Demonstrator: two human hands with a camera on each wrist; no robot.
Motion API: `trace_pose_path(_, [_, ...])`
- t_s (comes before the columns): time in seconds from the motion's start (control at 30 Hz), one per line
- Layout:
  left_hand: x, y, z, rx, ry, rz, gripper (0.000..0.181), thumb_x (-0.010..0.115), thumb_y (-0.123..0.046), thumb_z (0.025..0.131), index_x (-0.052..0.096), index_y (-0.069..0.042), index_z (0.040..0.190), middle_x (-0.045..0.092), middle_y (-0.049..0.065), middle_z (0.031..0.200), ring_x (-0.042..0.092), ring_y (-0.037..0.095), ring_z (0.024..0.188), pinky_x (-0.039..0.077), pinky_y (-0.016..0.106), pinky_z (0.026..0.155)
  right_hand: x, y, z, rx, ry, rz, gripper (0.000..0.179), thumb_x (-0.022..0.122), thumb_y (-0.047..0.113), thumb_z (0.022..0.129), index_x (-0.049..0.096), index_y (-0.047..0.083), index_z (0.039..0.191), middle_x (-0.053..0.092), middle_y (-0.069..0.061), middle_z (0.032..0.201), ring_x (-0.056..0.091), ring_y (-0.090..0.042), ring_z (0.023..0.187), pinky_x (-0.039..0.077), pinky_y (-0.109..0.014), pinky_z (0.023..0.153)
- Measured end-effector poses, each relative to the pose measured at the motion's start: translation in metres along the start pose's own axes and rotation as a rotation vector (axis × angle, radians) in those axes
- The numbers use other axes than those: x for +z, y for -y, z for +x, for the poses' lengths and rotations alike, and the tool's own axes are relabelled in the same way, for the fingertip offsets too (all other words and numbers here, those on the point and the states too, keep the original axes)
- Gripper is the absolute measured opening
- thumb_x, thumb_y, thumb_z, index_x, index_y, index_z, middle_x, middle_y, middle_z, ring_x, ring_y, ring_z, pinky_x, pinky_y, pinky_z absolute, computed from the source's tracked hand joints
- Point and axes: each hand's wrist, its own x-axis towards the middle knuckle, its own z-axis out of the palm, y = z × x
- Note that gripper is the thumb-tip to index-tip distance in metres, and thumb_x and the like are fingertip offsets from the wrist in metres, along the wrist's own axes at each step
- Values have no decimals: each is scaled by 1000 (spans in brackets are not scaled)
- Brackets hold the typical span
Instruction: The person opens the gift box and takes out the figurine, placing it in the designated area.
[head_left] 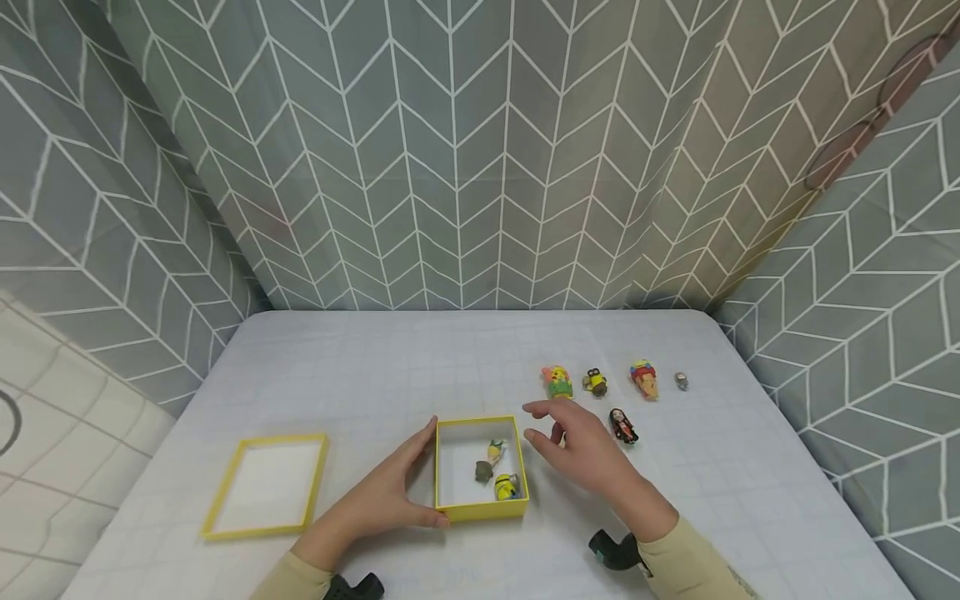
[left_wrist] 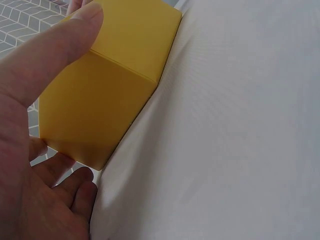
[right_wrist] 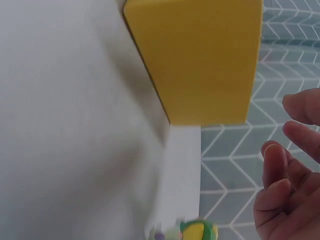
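A yellow open-topped box (head_left: 482,513) stands on the white table with its white inside showing. My left hand (head_left: 386,492) grips it from the left, thumb on the front face and fingers at the back left corner; the left wrist view shows the thumb (left_wrist: 75,37) against the yellow wall. Inside lie a yellow minion figure (head_left: 507,487), a small figure with a yellow-green top (head_left: 495,451) and a dark grey-brown piece (head_left: 484,472). Just right of the box, my right hand (head_left: 581,446) hovers with nothing in it, its index finger extended and some other fingers bent.
A yellow-rimmed lid (head_left: 317,479) lies on the left. Beyond the right hand are a green-and-yellow figure (head_left: 558,382), a minion figure (head_left: 596,382), a red-and-tan figure (head_left: 644,380), a tiny grey figure (head_left: 681,381) and a dark-haired figure (head_left: 622,426). Patterned curtains (head_left: 480,167) surround the table.
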Motion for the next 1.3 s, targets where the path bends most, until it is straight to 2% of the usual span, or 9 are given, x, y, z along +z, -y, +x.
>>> trace_pose_path(0.33, [0, -2, -1, -6, 4, -9, 137, 93, -54, 55, 13, -21, 161, 19, -7, 161, 18, 18, 147, 22, 48, 116, 16, 19, 5, -81, 118, 15, 34, 70, 25, 94, 66, 17, 126, 62, 4, 114, 51, -7, 71, 46, -23, 56])
trace_pose_path(0.4, [0, -2, -1, -6, 4, -10, 137, 93, -54, 55, 13, -21, 161, 19, -7, 161, 19, 18, 147, 22, 48, 116, 19, 22, 7, -89, 138, 4, 33, 69, 27, 94, 66, 16, 126, 62, 3, 115, 52, -9, 73, 49, -24, 60])
trace_pose_path(0.53, [0, -1, -2, 1, 2, -3, 136, 93, -55, 55, 13, -22, 161, 19, -7, 161, 19, 18, 146, 23, 48, 116, 26, 28, 10, -125, 146, -67, 33, 68, 30, 95, 67, 15, 123, 63, 0, 115, 59, -15, 94, 53, -33, 81])
trace_pose_path(0.63, [0, 0, -2, 10, 4, -4, 136, 93, -54, 56, 13, -22, 161, 19, -7, 161, 19, 17, 146, 23, 49, 116, 32, 31, 11, -153, 138, -151, 33, 69, 32, 93, 70, 15, 121, 65, 0, 114, 56, -18, 101, 51, -37, 86])
trace_pose_path(0.8, [0, 0, -2, 10, 8, -12, 135, 92, -54, 57, 12, -22, 161, 18, -8, 161, 18, 17, 146, 23, 49, 116, 39, 35, 12, -179, 123, -306, 33, 72, 38, 90, 72, 19, 117, 66, 2, 112, 49, -19, 91, 44, -35, 77])
trace_pose_path(0.9, [0, -1, -2, 7, 8, -7, 135, 92, -54, 57, 11, -22, 161, 18, -8, 161, 18, 18, 147, 23, 49, 116, 42, 37, 11, -147, 134, -376, 33, 72, 42, 88, 73, 21, 115, 65, 3, 113, 48, -20, 93, 41, -35, 76])
trace_pose_path(1.1, [0, -1, -4, 18, -2, 11, 135, 92, -55, 57, 13, -21, 161, 19, -6, 161, 19, 19, 146, 22, 50, 116, 42, 42, 10, -74, 195, -401, 40, 74, 49, 85, 74, 21, 115, 65, 2, 116, 48, -22, 97, 39, -37, 76])
trace_pose_path(1.3, [0, -2, -4, 23, -3, 15, 134, 92, -55, 57, 13, -23, 161, 19, -6, 161, 19, 17, 146, 23, 50, 116, 43, 43, 12, -88, 229, -425, 39, 81, 48, 77, 75, 22, 106, 65, 3, 111, 46, -20, 89, 38, -36, 72])
